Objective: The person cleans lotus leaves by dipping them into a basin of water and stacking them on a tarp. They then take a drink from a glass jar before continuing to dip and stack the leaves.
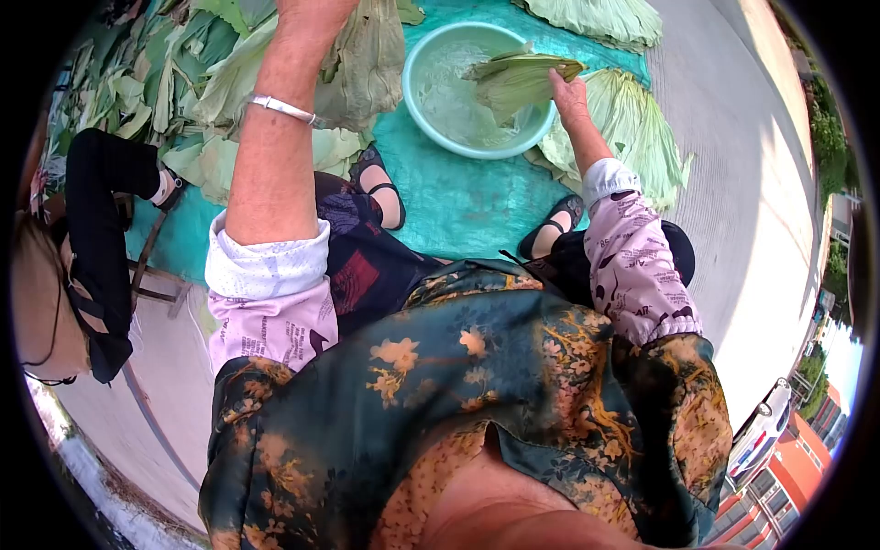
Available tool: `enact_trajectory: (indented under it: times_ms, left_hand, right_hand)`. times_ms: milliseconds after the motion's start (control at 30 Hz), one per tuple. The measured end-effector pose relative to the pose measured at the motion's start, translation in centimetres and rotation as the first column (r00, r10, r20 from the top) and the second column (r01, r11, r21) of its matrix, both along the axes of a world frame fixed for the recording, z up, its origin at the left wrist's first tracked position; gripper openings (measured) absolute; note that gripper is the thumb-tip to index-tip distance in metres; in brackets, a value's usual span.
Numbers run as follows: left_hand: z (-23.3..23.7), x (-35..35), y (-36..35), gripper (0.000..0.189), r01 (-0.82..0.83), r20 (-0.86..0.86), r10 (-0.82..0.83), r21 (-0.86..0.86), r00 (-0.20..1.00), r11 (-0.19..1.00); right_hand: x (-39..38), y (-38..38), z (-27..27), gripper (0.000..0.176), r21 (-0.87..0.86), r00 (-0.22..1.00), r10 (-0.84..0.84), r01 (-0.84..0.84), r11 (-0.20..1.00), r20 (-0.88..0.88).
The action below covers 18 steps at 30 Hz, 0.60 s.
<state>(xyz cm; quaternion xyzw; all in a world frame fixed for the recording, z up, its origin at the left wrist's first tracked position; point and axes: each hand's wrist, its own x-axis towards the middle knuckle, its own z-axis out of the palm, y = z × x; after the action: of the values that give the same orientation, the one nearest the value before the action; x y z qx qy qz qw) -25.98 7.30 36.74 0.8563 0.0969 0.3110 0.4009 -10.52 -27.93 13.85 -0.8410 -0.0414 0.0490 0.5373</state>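
Observation:
My right hand (570,92) grips the gathered end of a folded lotus leaf (522,81) at the basin's right side. The leaf's wide part hangs over and into the pale green basin (412,96), which has water (449,78) in it. Only the back part of my left hand (316,11) shows at the top edge, with its fingers out of frame. Beside it hangs a large brownish dry lotus leaf (368,69); whether that hand holds it I cannot tell.
A teal tarp (440,202) lies under the basin and my feet. Many loose green leaves (147,82) pile up at the left. Stacked pleated lotus leaves (632,128) lie right of the basin, and others (605,18) behind it. Another person's leg (105,174) is at the left.

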Motion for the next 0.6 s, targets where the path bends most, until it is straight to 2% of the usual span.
enact_trajectory:
  times_ms: [33, 67, 100, 167, 267, 400, 533, 600]
  left_hand:
    - [-0.6, 0.4, -0.1, 0.021, 0.020, -0.009, -0.020, 0.014, 1.000, 1.000]
    - [-1.5, 0.9, -0.1, 0.022, 0.038, -0.017, -0.038, 0.030, 0.999, 0.999]
    - [-1.8, 1.2, -0.2, 0.018, 0.066, -0.144, -0.058, 0.051, 0.988, 0.997]
    - [-2.9, 1.8, -0.6, 0.026, 0.123, -0.394, -0.081, 0.083, 0.916, 0.989]
    - [-6.7, 3.1, -1.9, 0.015, 0.210, -0.327, -0.136, 0.201, 0.935, 0.957]
    - [-8.5, 4.0, -3.9, 0.021, 0.294, -0.543, -0.197, 0.098, 0.817, 0.951]
    - [-10.2, 3.1, -4.6, 0.021, 0.324, -0.638, -0.271, -0.036, 0.720, 0.945]
    - [-10.6, 3.1, -5.0, 0.023, 0.358, -0.666, -0.265, 0.002, 0.697, 0.934]
  right_hand:
    - [0.3, 0.1, 0.0, 0.026, 0.020, 1.000, 0.015, -0.014, 1.000, -0.009]
    - [0.5, 0.5, 0.1, 0.025, 0.117, 0.999, -0.025, 0.029, 0.993, -0.042]
    - [0.6, 0.5, 0.9, 0.026, 0.110, 0.998, 0.018, -0.012, 0.994, -0.054]
    - [1.1, 0.2, 1.9, 0.027, 0.095, 0.991, 0.102, -0.094, 0.991, -0.083]
    - [1.5, 0.3, 5.5, 0.031, 0.066, 0.959, 0.202, -0.193, 0.979, -0.200]
    - [1.7, 1.0, 8.2, 0.035, 0.048, 0.945, 0.259, -0.255, 0.966, -0.201]
    - [0.3, 3.1, 9.5, 0.035, 0.030, 0.932, 0.291, -0.291, 0.956, -0.218]
    - [0.4, 3.7, 9.8, 0.035, 0.047, 0.917, 0.325, -0.323, 0.945, -0.230]
